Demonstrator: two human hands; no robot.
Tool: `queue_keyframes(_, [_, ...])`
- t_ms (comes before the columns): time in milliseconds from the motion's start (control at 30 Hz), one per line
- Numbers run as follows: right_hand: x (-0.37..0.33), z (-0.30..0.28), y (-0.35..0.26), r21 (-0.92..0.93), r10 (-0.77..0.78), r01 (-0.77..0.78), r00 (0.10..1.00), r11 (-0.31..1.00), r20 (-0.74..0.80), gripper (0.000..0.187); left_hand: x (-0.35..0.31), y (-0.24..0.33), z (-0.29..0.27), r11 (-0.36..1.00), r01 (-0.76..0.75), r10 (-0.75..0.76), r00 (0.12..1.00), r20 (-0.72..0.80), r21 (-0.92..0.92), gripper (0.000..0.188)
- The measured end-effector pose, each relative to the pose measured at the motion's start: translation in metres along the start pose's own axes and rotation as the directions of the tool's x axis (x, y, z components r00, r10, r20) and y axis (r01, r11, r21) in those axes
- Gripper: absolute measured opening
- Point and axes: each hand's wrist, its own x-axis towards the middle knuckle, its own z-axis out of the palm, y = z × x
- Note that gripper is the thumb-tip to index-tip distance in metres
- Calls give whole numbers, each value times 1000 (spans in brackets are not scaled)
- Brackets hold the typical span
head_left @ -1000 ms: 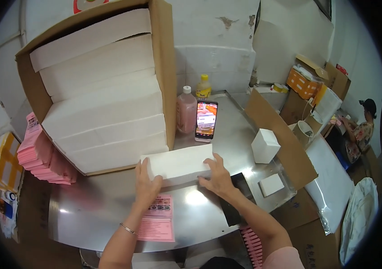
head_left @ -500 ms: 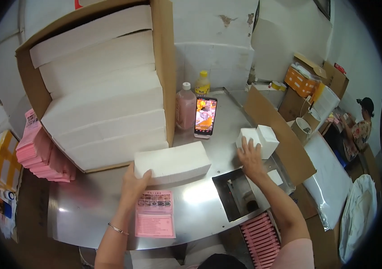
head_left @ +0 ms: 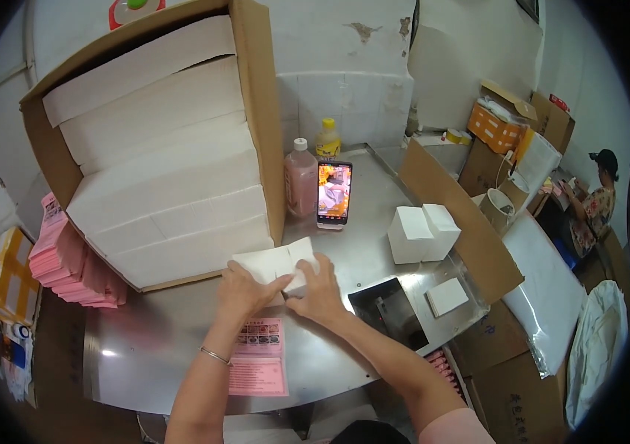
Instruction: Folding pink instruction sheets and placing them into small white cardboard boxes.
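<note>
A long white block point(head_left: 265, 262), apparently stacked paper, stands on the metal table below the large carton. My left hand point(head_left: 244, 293) grips its left part, fingers at the back and thumb in front. On its right end my right hand point(head_left: 319, 294) is closed, fingers on top and thumb on the near side. A gap shows between that end and the rest. Just below my hands lies a pink printed leaflet point(head_left: 257, 374). The right wrist passes near a rectangular opening point(head_left: 385, 318) in the tabletop.
An open carton point(head_left: 262, 111) full of white blocks point(head_left: 167, 174) stands at left, beside stacked pink leaflets point(head_left: 71, 259). A lit phone point(head_left: 334, 194) and two bottles stand behind. Two white blocks point(head_left: 411, 235) and a smaller one point(head_left: 447, 297) sit right. A person point(head_left: 596, 200) sits far right.
My right hand has left the two blocks at right and moved left onto the long block's right end. That end has split from the rest. The left hand stays on the block.
</note>
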Motion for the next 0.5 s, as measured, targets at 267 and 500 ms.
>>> queue_keyframes(267, [35,-107,45,-762,-171,167,982,626,75,66,1,-17,-11,995,-49,33,982,184,83,114])
queue_keyframes(500, [11,-131,61,-715,-78,272,953,644,292,53,-4,4,-14,973,-144,82,947,310,182,111])
